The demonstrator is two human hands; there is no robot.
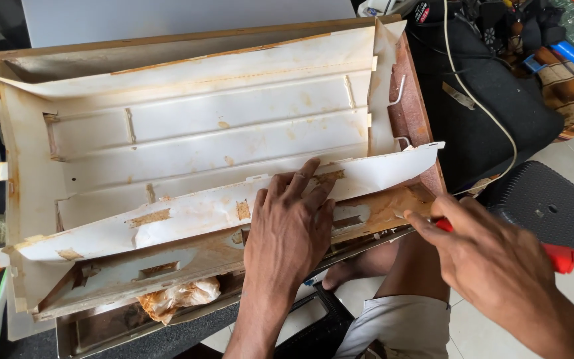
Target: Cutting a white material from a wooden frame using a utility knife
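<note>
Pressing flat with fingers spread, the left hand [291, 223] pins the near flap of one stained white plastic liner [200, 133] lying across the person's lap, while the right hand [493, 256] is closed round one red-handled tool [561, 256] at its right edge. The thin sheet looks light, bendy and brittle, best held by its flaps. Beyond lie one black stool [549, 203] and one white cable [479, 106].

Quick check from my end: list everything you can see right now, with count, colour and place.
Liner panel: one, white with rust stains, centre, in a brown frame.
Foam scrap: one, tan, below the panel.
Cable: one, white, upper right.
Stool: one, black, right.
Clutter: several, mixed colours, top right.
Tool: one, red handle, in right hand.
Left hand: pressing the panel's near edge.
Right hand: gripping the tool at the frame's near right corner.
</note>
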